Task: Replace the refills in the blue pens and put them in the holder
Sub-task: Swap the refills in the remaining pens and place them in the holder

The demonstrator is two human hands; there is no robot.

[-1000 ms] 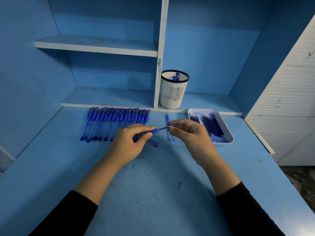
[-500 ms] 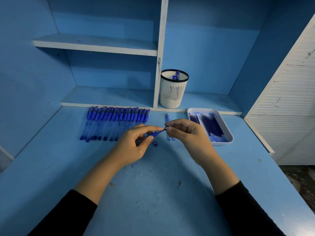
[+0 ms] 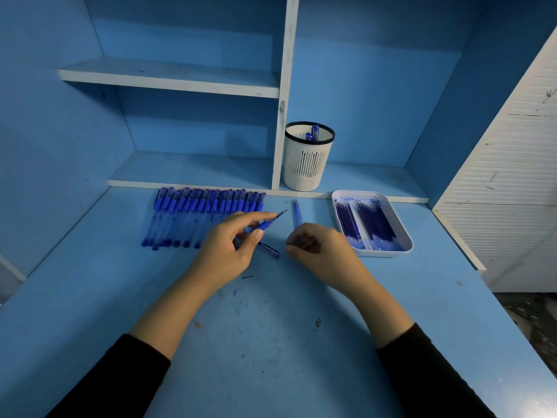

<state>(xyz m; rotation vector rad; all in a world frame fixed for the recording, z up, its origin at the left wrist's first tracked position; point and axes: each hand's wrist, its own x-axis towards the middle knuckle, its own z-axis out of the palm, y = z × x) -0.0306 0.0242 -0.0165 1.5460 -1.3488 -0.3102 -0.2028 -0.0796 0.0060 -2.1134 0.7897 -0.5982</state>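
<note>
In my left hand [image 3: 229,248] I pinched a light, thin pen [image 3: 265,225] at its middle; beside it, my right hand [image 3: 316,245] curled, hold unclear.

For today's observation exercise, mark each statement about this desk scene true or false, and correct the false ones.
1. The left hand holds a blue pen. True.
2. The white holder is empty. False: at least one blue pen stands in it.
3. The white tray of refills lies to the right of the right hand. True.
4. The row of capped pens lies on the upper shelf. False: it lies on the desk.
5. The holder lies tipped over. False: it stands upright.
</note>
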